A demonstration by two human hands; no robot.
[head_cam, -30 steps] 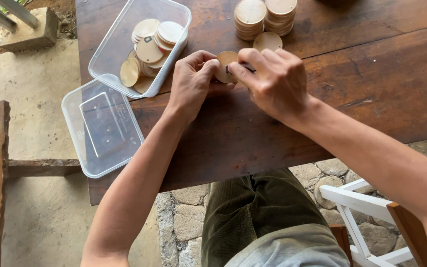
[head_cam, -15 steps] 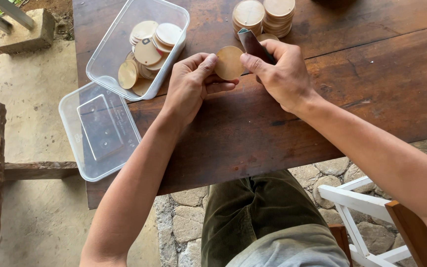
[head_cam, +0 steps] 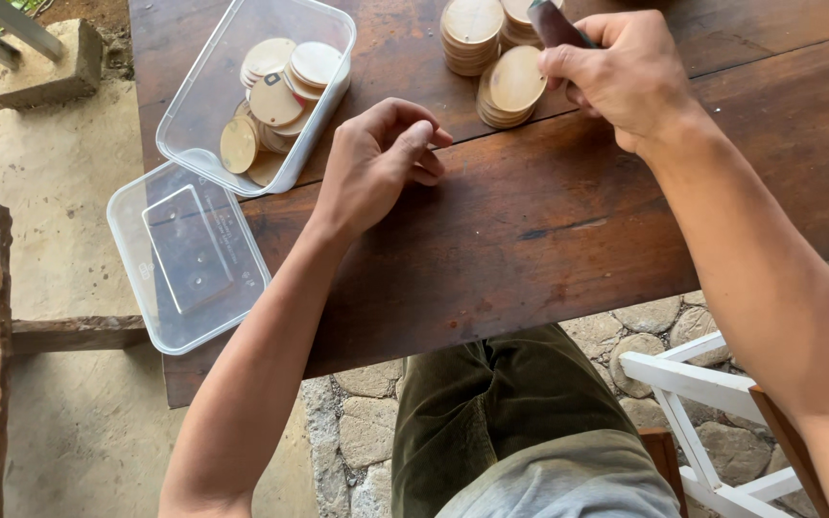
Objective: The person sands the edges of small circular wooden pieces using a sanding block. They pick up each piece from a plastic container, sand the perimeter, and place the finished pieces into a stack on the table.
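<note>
Dark wooden surface [head_cam: 549, 221] is carrying everything. Clear tub [head_cam: 205, 101] of wooden discs is sitting at its left edge, lid [head_cam: 187, 254] overhanging. Right hand [head_cam: 626, 77] is gripping a dark tool [head_cam: 554, 24] over the disc stack [head_cam: 510, 86] near the far edge. Left hand [head_cam: 376, 163] is resting loosely curled, holding nothing. Discs look light, stiff, smooth; pinch by the rim.

A dark wooden table [head_cam: 568, 249] is carrying stacks of wooden discs [head_cam: 491, 58] at top centre, a clear plastic container [head_cam: 328, 72] and its lid [head_cam: 189, 254] at upper left.

Dark slim tool [head_cam: 556, 23], upright, beside leaning round wooden disc [head_cam: 517, 79]
</note>
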